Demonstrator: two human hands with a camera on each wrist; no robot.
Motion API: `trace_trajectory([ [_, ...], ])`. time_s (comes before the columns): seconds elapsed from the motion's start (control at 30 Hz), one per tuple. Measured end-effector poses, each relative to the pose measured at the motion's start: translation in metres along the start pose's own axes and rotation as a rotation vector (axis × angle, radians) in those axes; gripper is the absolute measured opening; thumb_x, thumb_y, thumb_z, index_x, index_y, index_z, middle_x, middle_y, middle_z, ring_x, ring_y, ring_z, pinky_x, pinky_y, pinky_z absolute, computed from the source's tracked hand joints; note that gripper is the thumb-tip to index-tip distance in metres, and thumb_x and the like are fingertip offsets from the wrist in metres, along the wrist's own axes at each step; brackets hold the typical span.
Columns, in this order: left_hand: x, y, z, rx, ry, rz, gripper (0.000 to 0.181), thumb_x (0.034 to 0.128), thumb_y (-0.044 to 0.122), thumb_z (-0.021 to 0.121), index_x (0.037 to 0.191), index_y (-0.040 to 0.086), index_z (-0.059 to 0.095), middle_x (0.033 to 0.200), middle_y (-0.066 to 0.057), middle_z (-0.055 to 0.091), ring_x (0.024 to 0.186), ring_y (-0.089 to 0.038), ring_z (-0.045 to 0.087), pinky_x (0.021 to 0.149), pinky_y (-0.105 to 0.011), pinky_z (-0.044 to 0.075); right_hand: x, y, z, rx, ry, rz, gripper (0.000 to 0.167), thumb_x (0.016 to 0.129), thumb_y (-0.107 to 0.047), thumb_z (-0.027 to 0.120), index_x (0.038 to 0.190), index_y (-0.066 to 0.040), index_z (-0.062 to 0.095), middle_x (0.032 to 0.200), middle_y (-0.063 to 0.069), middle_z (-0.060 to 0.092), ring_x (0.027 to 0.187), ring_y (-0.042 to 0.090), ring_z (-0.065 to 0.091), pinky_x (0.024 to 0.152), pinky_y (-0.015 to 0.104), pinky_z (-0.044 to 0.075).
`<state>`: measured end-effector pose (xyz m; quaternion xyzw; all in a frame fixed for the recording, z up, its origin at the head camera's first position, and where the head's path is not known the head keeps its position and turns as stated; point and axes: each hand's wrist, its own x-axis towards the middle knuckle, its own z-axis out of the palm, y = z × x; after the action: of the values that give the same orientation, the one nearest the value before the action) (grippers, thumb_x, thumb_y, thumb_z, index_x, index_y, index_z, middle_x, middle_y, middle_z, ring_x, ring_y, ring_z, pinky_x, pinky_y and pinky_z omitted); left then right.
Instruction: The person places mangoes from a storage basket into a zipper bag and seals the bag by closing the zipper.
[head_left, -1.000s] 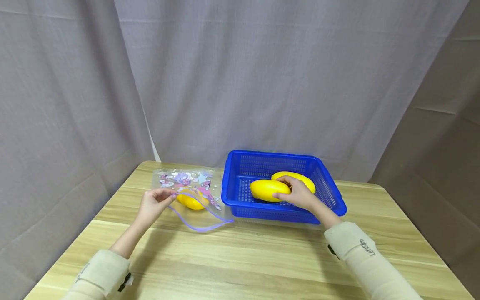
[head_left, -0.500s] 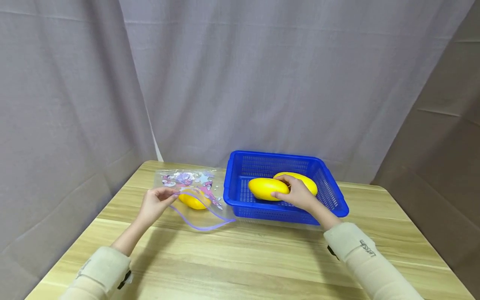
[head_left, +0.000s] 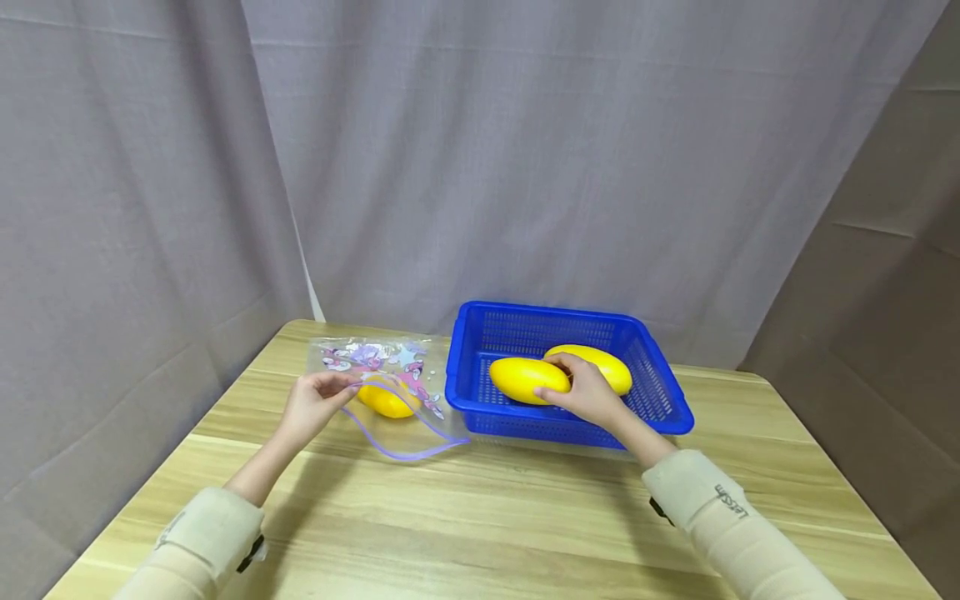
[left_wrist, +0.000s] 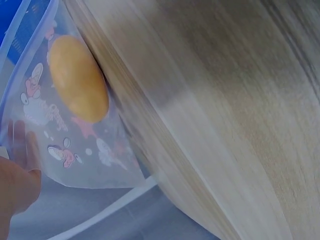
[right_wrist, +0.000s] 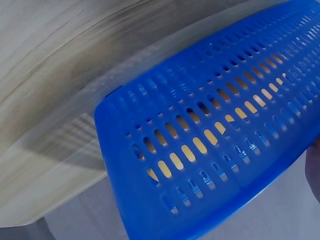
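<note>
Yellow and smooth, one fruit (head_left: 521, 380) is held at its right end between the thumb and fingers of the right hand (head_left: 588, 393), inside the blue basket (head_left: 525, 414); whether it touches the basket's floor, I cannot tell. A second fruit (head_left: 609, 369) lies just behind it. The left hand (head_left: 311, 406) pinches the purple-edged mouth of a clear printed bag (head_left: 369, 356), which gapes partly, with a third fruit (head_left: 386, 399) inside. The step in hand looks like taking fruit from the basket while holding the bag's mouth. The next move probably calls for a steady lift over the basket's rim, with the mouth spread wider. Bag and basket rest on a wood-grain tabletop (head_left: 487, 521), towards its far edge; grey cloth (head_left: 570, 167) hangs behind and left, browner cloth (head_left: 862, 283) right.
</note>
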<state>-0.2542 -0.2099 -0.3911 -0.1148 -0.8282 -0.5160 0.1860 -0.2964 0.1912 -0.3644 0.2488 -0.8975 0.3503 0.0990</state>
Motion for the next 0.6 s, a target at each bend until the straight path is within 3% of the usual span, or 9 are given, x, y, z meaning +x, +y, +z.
trace_trajectory([
  [0.3,-0.001,-0.002,0.000,-0.016,-0.017,0.008,0.015,0.0835,-0.001,0.067,0.095,-0.010,0.067,0.094,-0.026,0.070,0.073,0.009,0.059,0.071,-0.009,0.051,-0.006,0.002,0.010,0.009,0.031,0.017,0.052,0.082,-0.026,0.073,0.122,0.001,0.055,0.112,0.017,0.064,0.086,0.020,0.060,0.070,0.028,0.051],
  [0.6,-0.003,-0.003,-0.001,-0.046,0.006,-0.006,0.015,0.0831,-0.002,0.066,0.096,-0.011,0.066,0.095,-0.028,0.069,0.074,0.009,0.061,0.073,-0.007,0.050,-0.005,-0.008,0.014,-0.005,0.107,0.041,0.054,0.081,-0.027,0.074,0.123,0.002,0.055,0.115,0.018,0.064,0.087,0.022,0.059,0.071,0.030,0.049],
])
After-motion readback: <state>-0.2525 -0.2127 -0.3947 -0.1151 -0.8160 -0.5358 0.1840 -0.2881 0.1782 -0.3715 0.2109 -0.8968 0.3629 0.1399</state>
